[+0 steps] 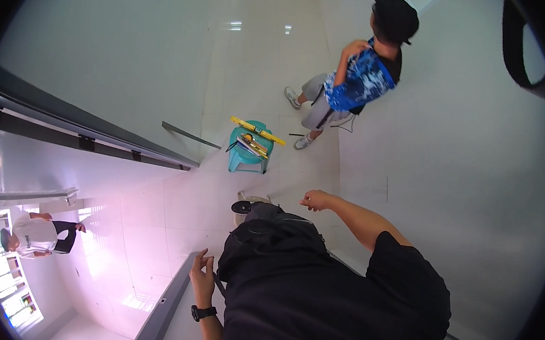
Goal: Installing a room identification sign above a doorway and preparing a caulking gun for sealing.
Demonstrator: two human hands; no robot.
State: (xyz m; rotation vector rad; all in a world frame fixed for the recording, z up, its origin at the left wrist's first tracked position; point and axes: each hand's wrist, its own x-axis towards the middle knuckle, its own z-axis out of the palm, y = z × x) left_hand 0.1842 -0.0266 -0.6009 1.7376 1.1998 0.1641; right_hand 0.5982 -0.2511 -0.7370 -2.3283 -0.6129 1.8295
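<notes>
My left hand, with a black watch on its wrist, hangs beside my body close to the grey door edge. Its fingers are loosely bent and apart, with nothing visible in them. Out to the right, my right hand is held at waist height with its fingers curled together; whether it holds anything small is hidden. Ahead of both hands stands a teal plastic stool. A yellow spirit level lies across its far side, and several hand tools are heaped on the seat. Neither hand touches them.
Below me is a beige stool-like object, partly hidden by my body. A person in a blue patterned shirt stands near the right wall. Another person in white is at the far left, by a window. A grey frame runs along the left.
</notes>
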